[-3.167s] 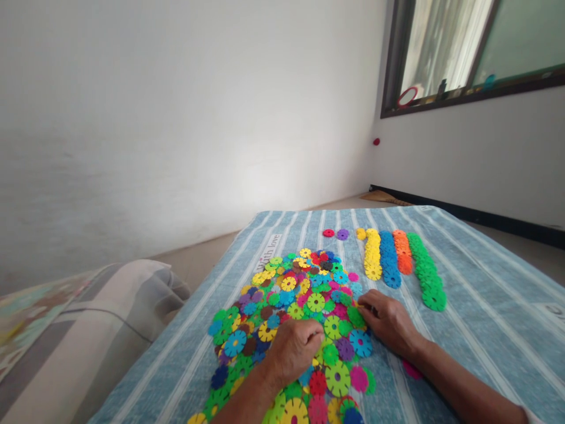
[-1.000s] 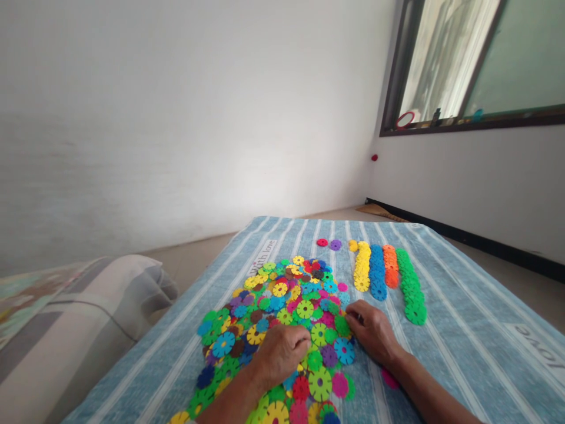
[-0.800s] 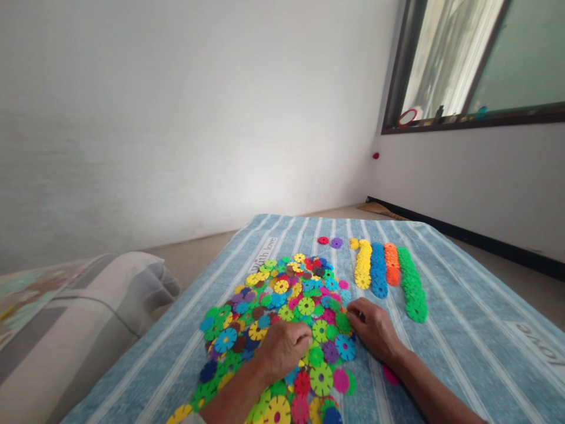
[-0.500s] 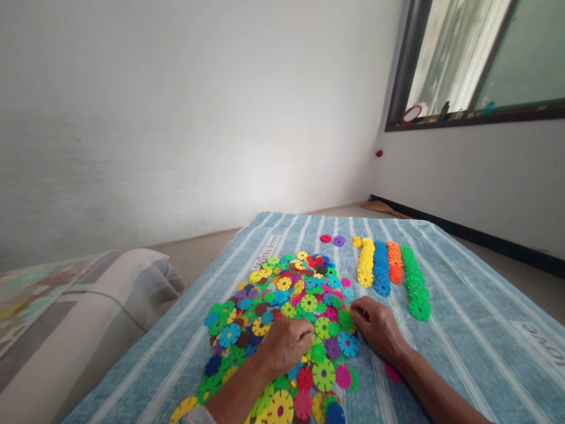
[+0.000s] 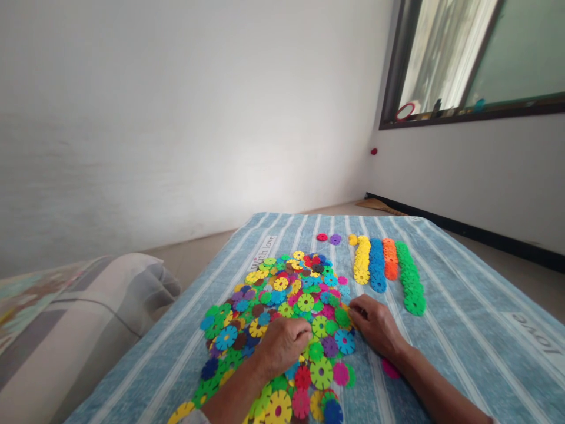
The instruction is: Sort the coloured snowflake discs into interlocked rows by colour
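A broad pile of notched plastic discs (image 5: 305,302) in many colours lies on the striped blue cloth. My left hand (image 5: 285,341) rests over the middle of this pile, its fingers curled closed. Whatever those fingers hold, if anything, is hidden. At the pile's right edge is my right hand (image 5: 375,321), with bent fingers drawn together beside a green disc (image 5: 342,318). Its grip is hidden too. Beyond it, overlapping discs form a yellow row (image 5: 362,259), a blue row (image 5: 377,268), an orange row (image 5: 390,259) and a green row (image 5: 410,280).
A red disc (image 5: 322,237) and a purple disc (image 5: 335,239) lie singly near the far edge. Under my right wrist shows a pink disc (image 5: 391,368). Grey-striped bedding (image 5: 101,306) is at left. A white wall (image 5: 189,118) stands behind, a window (image 5: 463,65) at right.
The view has turned very slightly, so everything appears a little further left. Both hands keep nearly the same places and poses over the discs.
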Available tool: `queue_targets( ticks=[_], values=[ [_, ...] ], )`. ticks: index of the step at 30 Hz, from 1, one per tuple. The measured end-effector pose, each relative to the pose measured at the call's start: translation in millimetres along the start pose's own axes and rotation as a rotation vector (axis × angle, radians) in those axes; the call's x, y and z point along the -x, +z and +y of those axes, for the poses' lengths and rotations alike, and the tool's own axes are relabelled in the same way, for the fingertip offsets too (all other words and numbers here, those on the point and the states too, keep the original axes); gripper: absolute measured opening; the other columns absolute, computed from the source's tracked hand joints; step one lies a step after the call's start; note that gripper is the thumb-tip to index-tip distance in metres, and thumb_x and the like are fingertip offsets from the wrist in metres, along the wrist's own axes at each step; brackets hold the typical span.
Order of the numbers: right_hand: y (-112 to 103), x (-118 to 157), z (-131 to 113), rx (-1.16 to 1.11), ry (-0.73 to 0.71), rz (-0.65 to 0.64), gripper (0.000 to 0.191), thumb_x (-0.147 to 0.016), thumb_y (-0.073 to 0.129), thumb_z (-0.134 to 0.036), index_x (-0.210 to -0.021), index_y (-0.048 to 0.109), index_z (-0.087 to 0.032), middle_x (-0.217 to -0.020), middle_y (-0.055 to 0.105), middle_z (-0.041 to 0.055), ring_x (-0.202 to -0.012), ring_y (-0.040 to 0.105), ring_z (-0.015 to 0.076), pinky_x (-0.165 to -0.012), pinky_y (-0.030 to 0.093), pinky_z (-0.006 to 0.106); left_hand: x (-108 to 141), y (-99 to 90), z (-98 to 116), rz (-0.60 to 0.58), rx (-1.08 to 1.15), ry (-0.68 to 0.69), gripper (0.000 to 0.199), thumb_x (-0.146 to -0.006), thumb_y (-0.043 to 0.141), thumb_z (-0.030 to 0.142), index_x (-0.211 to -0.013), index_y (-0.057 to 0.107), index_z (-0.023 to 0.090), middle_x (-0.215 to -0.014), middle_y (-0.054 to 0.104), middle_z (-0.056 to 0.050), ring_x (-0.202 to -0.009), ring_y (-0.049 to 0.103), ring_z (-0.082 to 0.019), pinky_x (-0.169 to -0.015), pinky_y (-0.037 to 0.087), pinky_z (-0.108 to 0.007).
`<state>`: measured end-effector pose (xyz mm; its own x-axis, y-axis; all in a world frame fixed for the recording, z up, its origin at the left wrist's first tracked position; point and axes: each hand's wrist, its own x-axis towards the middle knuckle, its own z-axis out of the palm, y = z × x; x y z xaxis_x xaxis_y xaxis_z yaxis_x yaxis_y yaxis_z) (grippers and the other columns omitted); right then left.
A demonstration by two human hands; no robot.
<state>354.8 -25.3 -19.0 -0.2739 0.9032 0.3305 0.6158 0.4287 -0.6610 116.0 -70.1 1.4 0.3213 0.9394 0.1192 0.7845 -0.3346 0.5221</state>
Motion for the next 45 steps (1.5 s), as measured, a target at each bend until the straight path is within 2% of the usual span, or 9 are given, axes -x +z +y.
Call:
queue_targets(
  ticks=[10,13,17,20,23,29,33,38,45],
  values=[
    [-16.7,1.9,-2.0,-0.306,0.14,-0.052,0.02,-0.079,0.051,-0.033,-0.074,0.063,-0.017,-0.067,0.059,-0.0002,-0.064,0.054,0.0145,-0.06,0.04,0.024,-1.8,-0.8,-2.8,-0.044,-0.049,-0.036,0.02,-0.078,0.043,0.021,-0.058,0.045,0.019,-0.052,0.038,0.006,-0.052,0.043,-0.009,-0.052,0.026,-0.021],
    [-27.6,8.9,6.7,-0.341,0.19,-0.069,0.021,-0.08,0.052,-0.034,-0.073,0.063,-0.017,-0.066,0.058,-0.0011,-0.063,0.052,0.0136,-0.06,0.04,0.024,1.8,-13.0,7.6,-0.088,-0.104,-0.018,0.021,-0.076,0.044,0.02,-0.055,0.04,0.018,-0.052,0.036,0.005,-0.053,0.043,-0.009,-0.052,0.025,-0.021],
    [-38.9,23.3,24.7,-0.359,0.217,-0.113,0.023,-0.081,0.052,-0.036,-0.075,0.063,-0.017,-0.063,0.053,-0.0021,-0.059,0.047,0.0122,-0.054,0.037,0.023,-7.5,-45.8,25.8,-0.162,-0.158,0.023,0.023,-0.078,0.042,0.02,-0.055,0.043,0.019,-0.051,0.045,0.004,-0.053,0.046,-0.01,-0.051,0.027,-0.02],
    [-39.6,29.4,28.8,-0.367,0.22,-0.104,0.025,-0.082,0.05,-0.037,-0.075,0.063,-0.018,-0.063,0.053,-0.0018,-0.059,0.047,0.0126,-0.054,0.037,0.023,-41.6,-71.5,37.3,-0.131,-0.288,0.092,0.022,-0.078,0.047,0.022,-0.056,0.049,0.019,-0.056,0.051,0.003,-0.056,0.049,-0.011,-0.054,0.029,-0.021],
    [-36.6,29.4,21.8,-0.286,0.164,-0.082,0.021,-0.082,0.049,-0.033,-0.073,0.062,-0.018,-0.068,0.057,-0.0003,-0.065,0.052,0.0144,-0.06,0.04,0.025,-98.5,-83.1,43.5,-0.072,-0.385,0.073,0.018,-0.08,0.05,0.022,-0.064,0.058,0.02,-0.067,0.061,0.001,-0.067,0.057,-0.013,-0.061,0.035,-0.021],
    [-30.8,24.3,17.3,-0.184,0.113,-0.099,0.018,-0.08,0.047,-0.026,-0.07,0.061,-0.019,-0.068,0.057,-0.0004,-0.064,0.054,0.0134,-0.059,0.039,0.022,-221.5,-67.3,36.7,-0.025,-0.46,-0.096,0.013,-0.083,0.057,0.019,-0.093,0.066,0.021,-0.1,0.067,-0.005,-0.106,0.058,-0.022,-0.087,0.043,-0.03],
    [-23.6,21.5,26.2,-0.193,0.121,-0.106,0.017,-0.078,0.048,-0.022,-0.072,0.063,-0.018,-0.068,0.06,-0.0002,-0.063,0.056,0.0123,-0.056,0.037,0.021,-280.6,-49.3,27.7,-0.095,-0.445,-0.197,0.031,-0.09,0.056,0.033,-0.116,0.056,0.017,-0.118,0.058,-0.008,-0.102,0.059,-0.022,-0.085,0.051,-0.041],
    [-14.7,20.2,32.4,-0.175,0.146,-0.092,0.015,-0.075,0.05,-0.017,-0.071,0.064,-0.019,-0.067,0.063,-0.0006,-0.064,0.059,0.012,-0.055,0.036,0.019,-322.0,-26.5,24.1,-0.232,-0.346,-0.338,0.034,-0.09,0.056,0.033,-0.118,0.055,0.015,-0.118,0.058,-0.008,-0.1,0.06,-0.022,-0.083,0.052,-0.042],
    [-13.9,19.3,32.2,-0.174,0.139,-0.084,0.017,-0.074,0.05,-0.016,-0.075,0.067,-0.02,-0.073,0.067,-0.0001,-0.066,0.061,0.0119,-0.057,0.037,0.019,-337.1,-10.2,23.0,-0.283,-0.28,-0.468,0.034,-0.09,0.056,0.033,-0.118,0.055,0.015,-0.118,0.058,-0.009,-0.099,0.06,-0.021,-0.083,0.052,-0.042]
  ],
)
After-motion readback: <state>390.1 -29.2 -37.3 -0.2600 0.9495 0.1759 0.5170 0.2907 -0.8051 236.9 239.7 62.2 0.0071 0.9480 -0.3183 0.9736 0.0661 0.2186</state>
